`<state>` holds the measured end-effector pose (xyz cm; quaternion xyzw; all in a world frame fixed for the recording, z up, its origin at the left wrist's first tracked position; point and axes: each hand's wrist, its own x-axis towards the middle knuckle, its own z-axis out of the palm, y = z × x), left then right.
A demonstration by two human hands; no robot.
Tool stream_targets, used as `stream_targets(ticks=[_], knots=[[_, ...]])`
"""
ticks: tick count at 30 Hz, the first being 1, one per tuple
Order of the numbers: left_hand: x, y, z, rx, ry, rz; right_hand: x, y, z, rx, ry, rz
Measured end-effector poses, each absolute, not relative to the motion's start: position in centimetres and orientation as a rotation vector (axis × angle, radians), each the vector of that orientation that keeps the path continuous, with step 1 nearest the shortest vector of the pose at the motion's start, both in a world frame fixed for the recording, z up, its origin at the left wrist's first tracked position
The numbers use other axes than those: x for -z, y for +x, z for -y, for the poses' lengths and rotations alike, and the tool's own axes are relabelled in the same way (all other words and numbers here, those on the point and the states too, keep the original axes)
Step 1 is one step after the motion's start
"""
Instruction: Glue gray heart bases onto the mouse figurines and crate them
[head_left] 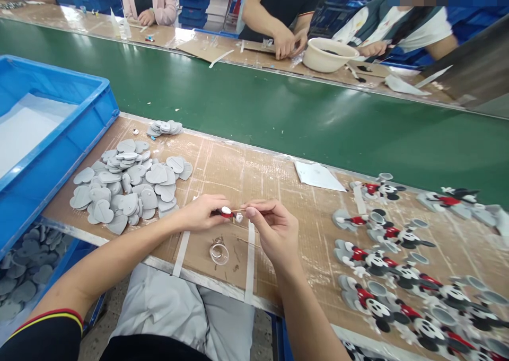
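A person's two bare hands meet just above a small clear dish (219, 253) on a cardboard-covered bench (254, 175). The left hand (202, 212) has its fingertips pinched shut on a small red-and-white piece (225, 211) - held directly over the dish. The right hand (274, 231) has thumb and forefinger closed on a thin stick (239, 210), whose tip is at the piece. Left of the dish is a heap of grey heart-shaped pieces (127, 183), and beyond it a blue crate (59, 138). Right of the dish lie rows of cartoon mouse figures (382, 265). Beyond the dish runs a green conveyor belt (278, 112).
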<state>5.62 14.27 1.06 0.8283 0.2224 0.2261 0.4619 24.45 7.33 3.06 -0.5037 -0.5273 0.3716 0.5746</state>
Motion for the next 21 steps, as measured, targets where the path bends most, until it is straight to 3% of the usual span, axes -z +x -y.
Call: stream_targets(ticks=[21], knots=[[-1.16, 5.59, -14.27, -0.565, 2.060, -0.544, -2.98, 24.52, -7.21, -0.901, -1.157, 1.233]])
